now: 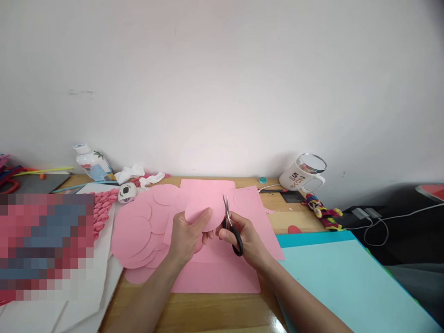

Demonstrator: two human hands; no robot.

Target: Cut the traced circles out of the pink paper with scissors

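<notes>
Between thumb and fingers, my left hand (187, 233) grips a pink paper circle (197, 208). My right hand (245, 238) is closed around black-handled scissors (237, 241), whose blades point up at the circle's right edge and look slightly apart. Whether the blades touch the paper I cannot tell. Below both hands lie pink paper sheets (222, 280); one at the right bears a drawn circle outline. Several cut pink circles (133, 236) overlap in a heap left of my left hand.
A white mug (294, 178) and a small doll (322, 212) stand at the right, near light blue sheets (350, 277). At the left are a white bottle (93, 162), crumpled tissues (129, 174), a small white device (126, 192) and a white board (86, 282) with pink pieces.
</notes>
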